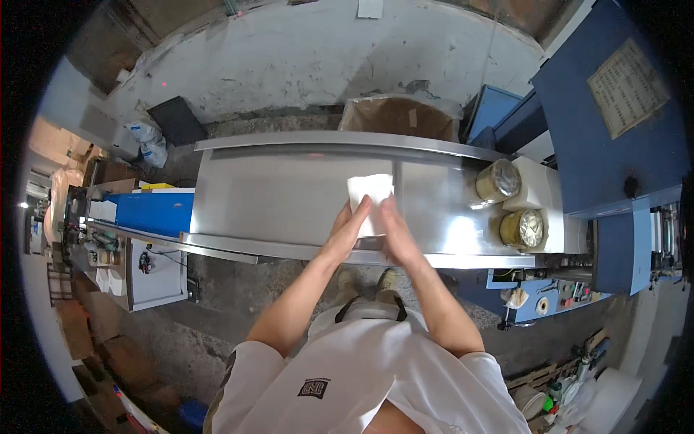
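Observation:
A small white block (371, 189), which looks like a stack of folded paper or tissue, stands between my two hands over the steel table (275, 188). My left hand (351, 223) presses along its left side with the fingers extended. On the opposite side, my right hand (397, 230) does the same, fingers pointing away from me. Both palms face inward, so the block is held between them. Part of its lower end is hidden by my hands. Whether it touches the metal surface, I cannot tell.
At the table's right end stand two round, clear-wrapped rolls or jars (499, 181) beside white blocks (538, 181). A blue machine (614, 145) rises beyond them. An open cardboard box (401, 116) sits behind the table, and a blue surface (152, 213) adjoins its left end.

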The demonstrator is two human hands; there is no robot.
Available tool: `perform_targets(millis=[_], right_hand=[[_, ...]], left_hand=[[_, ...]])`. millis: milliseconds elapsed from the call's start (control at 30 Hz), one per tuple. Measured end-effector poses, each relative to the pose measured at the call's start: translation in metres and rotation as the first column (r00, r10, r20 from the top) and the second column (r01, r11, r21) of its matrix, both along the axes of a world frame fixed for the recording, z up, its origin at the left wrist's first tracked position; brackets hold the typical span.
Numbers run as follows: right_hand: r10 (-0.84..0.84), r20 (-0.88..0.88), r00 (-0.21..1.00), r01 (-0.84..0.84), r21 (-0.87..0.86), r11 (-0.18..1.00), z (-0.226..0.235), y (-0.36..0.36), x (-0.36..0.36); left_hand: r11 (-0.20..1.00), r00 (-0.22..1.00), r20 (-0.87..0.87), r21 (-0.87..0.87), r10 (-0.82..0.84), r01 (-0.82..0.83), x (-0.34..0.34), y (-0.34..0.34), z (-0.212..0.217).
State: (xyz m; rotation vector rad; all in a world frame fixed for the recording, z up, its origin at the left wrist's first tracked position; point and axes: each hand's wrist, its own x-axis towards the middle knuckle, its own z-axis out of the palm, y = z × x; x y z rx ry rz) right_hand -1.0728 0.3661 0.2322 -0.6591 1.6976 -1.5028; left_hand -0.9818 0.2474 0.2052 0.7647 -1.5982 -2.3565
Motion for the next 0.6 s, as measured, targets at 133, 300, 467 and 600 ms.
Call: perform_targets(millis=[133,300,467,600], right_hand=[[0.114,-0.594,0.796,0.095,0.309,0.946,0.032,-0.010,0.027],[0.015,-0.480,0.877,-0.036,-0.033,0.999,0.103,0.009,0.028],[-0.299,-0.123,0.946,0.296,-0.043,0.954,0.073,0.019,-0.020],[-0.098,0.327,0.940,0.163,-0.177,0.971,0.050,0.003,-0.013]], left_hand=[[0.892,0.984,-0.155,0.452,0.084,-0.005,0.009,-0.005,-0.003],[0.808,0.954,-0.264,0.588,0.145,0.039,0.021,-0.018,0.011],[0.747,0.832,-0.550,0.584,0.077,0.317,0.016,-0.022,0.020],[0.756,0.839,-0.544,0.560,0.028,0.338,0.032,-0.034,0.012]])
